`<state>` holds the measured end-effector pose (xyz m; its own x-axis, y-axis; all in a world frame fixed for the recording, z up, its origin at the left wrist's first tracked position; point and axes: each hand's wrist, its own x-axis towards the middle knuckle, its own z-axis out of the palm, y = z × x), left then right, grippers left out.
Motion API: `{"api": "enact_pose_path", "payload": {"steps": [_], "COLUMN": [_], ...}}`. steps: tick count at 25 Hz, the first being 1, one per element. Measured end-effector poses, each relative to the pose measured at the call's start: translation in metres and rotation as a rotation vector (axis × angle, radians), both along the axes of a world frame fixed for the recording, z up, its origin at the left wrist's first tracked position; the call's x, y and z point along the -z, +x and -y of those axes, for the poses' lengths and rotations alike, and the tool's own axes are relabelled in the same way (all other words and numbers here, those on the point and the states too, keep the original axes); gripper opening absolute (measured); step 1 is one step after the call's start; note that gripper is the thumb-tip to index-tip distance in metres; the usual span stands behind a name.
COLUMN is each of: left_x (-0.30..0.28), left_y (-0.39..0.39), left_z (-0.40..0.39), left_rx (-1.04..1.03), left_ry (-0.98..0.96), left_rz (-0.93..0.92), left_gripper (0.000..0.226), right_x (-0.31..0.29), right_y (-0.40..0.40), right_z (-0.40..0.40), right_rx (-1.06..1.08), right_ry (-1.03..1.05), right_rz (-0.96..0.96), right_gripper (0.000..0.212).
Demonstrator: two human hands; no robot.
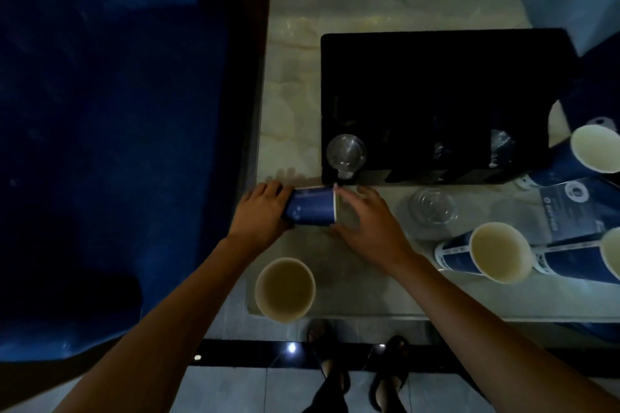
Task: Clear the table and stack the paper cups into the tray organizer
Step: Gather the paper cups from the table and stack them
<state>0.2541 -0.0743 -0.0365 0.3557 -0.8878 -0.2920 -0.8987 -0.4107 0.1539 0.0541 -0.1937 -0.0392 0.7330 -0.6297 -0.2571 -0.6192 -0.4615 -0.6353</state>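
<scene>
A blue paper cup [312, 206] lies on its side just in front of the black tray organizer [436, 77], mouth to the right. My left hand [260, 211] grips its base end. My right hand [369, 221] touches its rim with fingers spread. Another blue cup [285, 288] stands upright near the table's front edge, below my hands. Three more blue cups stand at the right: one [496, 253], one at the frame edge [604, 255], one farther back [590, 151]. A clear plastic cup [346, 152] sits in the organizer's left slot.
A clear plastic lid [432, 206] lies on the marble table [369, 10] right of my hands. A printed blue packet [577, 208] lies at the right. A dark blue seat [100, 111] borders the table's left. My feet in sandals stand on the tiled floor below.
</scene>
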Motion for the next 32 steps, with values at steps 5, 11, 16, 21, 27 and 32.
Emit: {"api": "enact_pose_path", "payload": {"steps": [5, 11, 16, 21, 27, 32], "left_x": [-0.077, -0.132, -0.124, -0.053, 0.013, 0.019], "left_y": [-0.023, -0.088, -0.088, -0.088, -0.115, -0.12], "left_z": [-0.032, -0.056, -0.089, -0.16, -0.142, -0.109], "left_rx": [-0.122, -0.077, -0.259, -0.655, -0.656, -0.704], "left_ry": [-0.34, -0.46, -0.549, -0.526, -0.543, -0.681], "left_rz": [-0.134, -0.165, -0.449, -0.801, -0.921, -0.958], "left_gripper": [0.076, 0.078, 0.104, 0.126, 0.123, 0.072], "right_x": [-0.059, -0.118, -0.135, -0.145, -0.151, -0.142], "right_y": [-0.03, -0.05, -0.067, -0.069, -0.057, -0.039], "right_z": [-0.017, -0.034, -0.033, -0.033, -0.062, -0.09], "right_rx": [0.552, 0.444, 0.482, 0.561, 0.297, 0.04], "right_ry": [0.546, 0.565, 0.576, 0.62, 0.328, 0.002], "right_rz": [0.378, 0.593, 0.699, 0.697, 0.503, 0.32], "right_gripper": [0.088, 0.064, 0.038, 0.069, 0.073, 0.089]}}
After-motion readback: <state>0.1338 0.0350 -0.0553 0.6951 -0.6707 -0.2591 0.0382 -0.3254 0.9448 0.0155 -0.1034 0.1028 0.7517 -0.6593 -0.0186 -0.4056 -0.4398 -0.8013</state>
